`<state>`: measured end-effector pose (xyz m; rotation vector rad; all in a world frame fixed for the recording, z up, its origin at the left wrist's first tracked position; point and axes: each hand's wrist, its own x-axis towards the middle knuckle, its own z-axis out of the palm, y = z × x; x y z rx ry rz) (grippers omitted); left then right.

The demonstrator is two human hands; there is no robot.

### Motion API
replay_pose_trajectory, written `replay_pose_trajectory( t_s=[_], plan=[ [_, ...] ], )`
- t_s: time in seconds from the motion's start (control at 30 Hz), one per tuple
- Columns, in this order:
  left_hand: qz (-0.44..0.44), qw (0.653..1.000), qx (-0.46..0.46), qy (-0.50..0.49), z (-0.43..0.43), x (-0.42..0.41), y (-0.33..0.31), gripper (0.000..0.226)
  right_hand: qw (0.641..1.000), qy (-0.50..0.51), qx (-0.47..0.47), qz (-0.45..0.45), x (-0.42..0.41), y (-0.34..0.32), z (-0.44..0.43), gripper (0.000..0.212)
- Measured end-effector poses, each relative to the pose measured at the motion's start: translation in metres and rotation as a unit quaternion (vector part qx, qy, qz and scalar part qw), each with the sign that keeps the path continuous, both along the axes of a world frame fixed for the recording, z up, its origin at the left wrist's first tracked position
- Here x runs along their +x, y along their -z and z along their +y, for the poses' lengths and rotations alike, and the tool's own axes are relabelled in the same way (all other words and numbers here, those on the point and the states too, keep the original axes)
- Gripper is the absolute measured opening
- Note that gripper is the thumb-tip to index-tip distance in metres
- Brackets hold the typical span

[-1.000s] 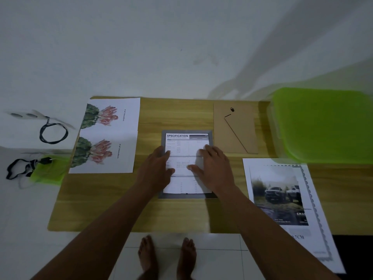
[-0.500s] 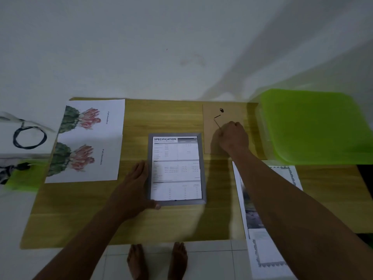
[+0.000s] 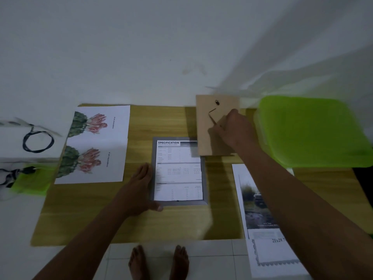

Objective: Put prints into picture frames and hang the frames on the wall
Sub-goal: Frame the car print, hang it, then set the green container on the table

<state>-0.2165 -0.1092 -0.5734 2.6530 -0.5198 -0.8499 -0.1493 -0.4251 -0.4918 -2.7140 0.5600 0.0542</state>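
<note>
**Bringing the back board over the frame**

The step in hand, as I judge it, is to close the frame with its board. The right hand [image 3: 232, 130] holds the brown board [image 3: 203, 122] with curled fingers. They seem to pinch it near the fold-out stand, but the exact grip I cannot tell because of blur. The left hand [image 3: 139, 190] lies flat and relaxed, fingers straight along the left edge of the grey frame [image 3: 181, 202], with the thumb at its lower left corner.

To do this well, the left hand should press the frame down so it does not slide on the table [image 3: 161, 122]. The board should come down square over the opening, with the small metal hanger [image 3: 217, 102] at the top end. The white sheet [image 3: 177, 174] inside must stay flat and not crease under the board. A tilted board can catch the frame edge.

The frame is directly to the right of the left hand, touching it, and below and to the left of the right hand. The lower left corner of the board already overlaps the top right corner of the frame. The two cactus prints [image 3: 96, 144] lie just to the left of the left hand. The car print [image 3: 260, 209] lies under the right forearm. The green box [image 3: 312, 132] is just to the right of the right hand.
</note>
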Motion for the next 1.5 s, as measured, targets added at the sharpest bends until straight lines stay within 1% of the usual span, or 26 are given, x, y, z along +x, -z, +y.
replay_pose_trajectory(
  t_s=[0.1, 0.2, 0.33, 0.47, 0.6, 0.77, 0.87, 1.0, 1.2, 1.27, 1.33, 1.4, 1.43, 1.5],
  plan=[
    [0.004, 1.0, 0.007, 0.008, 0.001, 0.003, -0.003, 0.139, 0.999, -0.02, 0.019, 0.018, -0.022, -0.003, 0.038, 0.049],
    [-0.006, 1.0, 0.001, 0.011, 0.0, 0.002, -0.006, 0.137, 0.997, -0.031, 0.053, 0.038, -0.045, 0.01, 0.079, 0.049],
    [-0.016, 1.0, -0.008, 0.0, 0.001, 0.001, -0.006, 0.136, 0.996, -0.055, 0.051, 0.049, -0.065, 0.034, 0.11, 0.05],
    [-0.023, 1.0, -0.017, -0.003, 0.003, 0.001, -0.002, 0.138, 0.995, -0.065, 0.029, 0.071, -0.08, 0.052, 0.118, 0.044],
    [-0.031, 0.999, -0.017, 0.001, 0.005, 0.0, 0.0, 0.137, 0.994, -0.081, 0.005, 0.067, -0.092, 0.067, 0.12, 0.033],
    [-0.036, 0.999, -0.011, 0.003, 0.005, -0.001, 0.002, 0.134, 0.994, -0.106, -0.005, 0.041, -0.096, 0.074, 0.122, 0.038],
    [-0.034, 0.999, -0.012, 0.003, 0.005, -0.001, 0.003, 0.133, 0.994, -0.107, -0.004, 0.037, -0.092, 0.073, 0.124, 0.036],
    [-0.028, 1.0, -0.012, 0.002, 0.007, 0.0, 0.006, 0.134, 0.994, -0.093, 0.002, 0.049, -0.087, 0.069, 0.127, 0.043],
    [-0.027, 1.0, -0.011, 0.002, 0.006, 0.0, 0.005, 0.133, 0.992, -0.119, -0.028, 0.035, -0.09, 0.073, 0.124, 0.051],
    [-0.025, 1.0, -0.008, 0.002, 0.006, 0.0, 0.004, 0.133, 0.987, -0.155, -0.037, 0.029, -0.093, 0.075, 0.121, 0.049],
    [-0.024, 1.0, -0.003, 0.002, 0.006, 0.0, 0.002, 0.133, 0.976, -0.212, -0.037, 0.027, -0.099, 0.077, 0.116, 0.046],
    [-0.019, 1.0, 0.002, 0.002, 0.006, 0.0, 0.002, 0.133, 0.967, -0.253, -0.008, 0.025, -0.109, 0.077, 0.107, 0.047],
    [-0.017, 1.0, 0.002, 0.002, 0.006, 0.0, 0.002, 0.133, 0.963, -0.268, 0.006, 0.033, -0.114, 0.078, 0.101, 0.053],
    [-0.014, 1.0, 0.003, 0.002, 0.006, 0.0, 0.002, 0.132, 0.951, -0.299, 0.012, 0.078, -0.12, 0.078, 0.091, 0.072]
  ],
)
